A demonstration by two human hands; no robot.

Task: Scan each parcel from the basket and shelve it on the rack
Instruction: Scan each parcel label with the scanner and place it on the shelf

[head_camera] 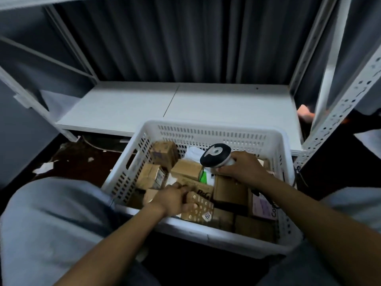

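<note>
Barely begun, it seemed — the far white metal rack shelf (185, 104) showed no parcel, the white slotted plastic basket (216, 125) was full of brown cardboard parcels (165, 154), the left hand (171, 198) had its grip round a spotted brown carton (199, 209) at the basket's near side, the right hand (245, 168) round the black-and-white handheld scanner (215, 154).

bare left hand (173, 198) and right hand (245, 168), uncovered forearms (115, 240), loose light grey trousers (51, 223), softly creased

The single head view looks steeply down, close over the basket (214, 129) (rack (185, 100) just beyond).
</note>
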